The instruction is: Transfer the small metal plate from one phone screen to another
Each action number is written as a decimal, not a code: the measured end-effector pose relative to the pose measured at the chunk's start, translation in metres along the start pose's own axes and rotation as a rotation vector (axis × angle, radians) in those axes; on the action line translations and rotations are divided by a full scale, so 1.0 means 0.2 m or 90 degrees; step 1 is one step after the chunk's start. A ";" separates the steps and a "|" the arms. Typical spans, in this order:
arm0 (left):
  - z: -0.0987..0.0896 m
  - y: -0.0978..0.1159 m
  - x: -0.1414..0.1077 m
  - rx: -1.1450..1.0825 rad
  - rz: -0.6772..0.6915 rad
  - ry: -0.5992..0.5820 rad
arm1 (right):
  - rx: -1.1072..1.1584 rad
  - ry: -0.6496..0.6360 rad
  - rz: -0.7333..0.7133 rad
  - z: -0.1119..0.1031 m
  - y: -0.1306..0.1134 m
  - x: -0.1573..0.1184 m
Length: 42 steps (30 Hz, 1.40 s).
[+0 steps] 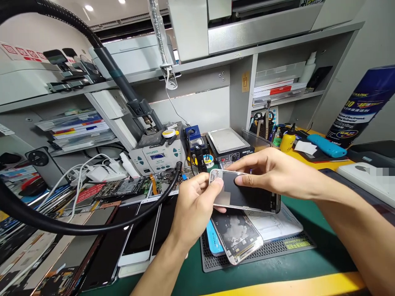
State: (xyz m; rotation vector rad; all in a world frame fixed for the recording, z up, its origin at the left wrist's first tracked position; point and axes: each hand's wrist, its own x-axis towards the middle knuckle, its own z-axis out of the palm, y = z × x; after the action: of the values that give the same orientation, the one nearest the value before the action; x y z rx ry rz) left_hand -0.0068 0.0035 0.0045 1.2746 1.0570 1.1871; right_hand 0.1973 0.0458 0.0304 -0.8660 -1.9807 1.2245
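while the left hand (194, 201) pinches the near-left end of a white-edged phone panel (251, 193), thumb flat over its labelled end and fingers curled beneath, the right hand (274, 174) is partly closed on it from the far side, thumb on the dark face and fingers around the far edge, their tips hard to make out. the panel is tilted in the air above an opened phone assembly (237, 234), which lies partly across a blue flat item (215, 238) and beside a white printed box (277, 222), all on a grey perforated mat (212, 264). the step in hand looks like two-handed handling of the panel's dark face; i can't tell whether the right thumb is pressing or merely resting. from this hold, any move would call for firm support at the labelled end, light pressure through the thumb, and care for the small exposed parts at the other end. behind the hands sit a soldering rework station (159, 158) and a flat metal-topped hot plate (228, 142).
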 end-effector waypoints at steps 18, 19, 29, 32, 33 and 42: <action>0.02 0.00 -0.02 0.089 0.020 0.013 | -0.169 0.143 0.065 0.10 -0.05 0.02; 0.02 0.00 -0.02 0.082 0.020 0.008 | -0.173 0.149 0.063 0.10 -0.05 0.03; 0.01 -0.01 -0.01 0.070 0.056 0.094 | -0.108 0.233 0.108 0.15 -0.03 0.05; 0.00 -0.03 0.00 0.043 0.080 0.135 | -0.041 0.193 0.100 0.16 -0.02 0.06; -0.01 -0.03 0.01 0.041 0.085 0.147 | -0.028 0.175 0.102 0.16 -0.02 0.05; 0.00 -0.03 0.02 -0.034 0.111 0.195 | 0.045 0.045 0.112 0.14 -0.02 0.04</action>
State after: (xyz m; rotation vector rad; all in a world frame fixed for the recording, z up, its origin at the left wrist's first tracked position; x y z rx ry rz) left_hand -0.0067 0.0080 -0.0022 1.1860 1.1405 1.5704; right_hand 0.1696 0.0376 0.0256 -1.0505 -1.8248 1.3349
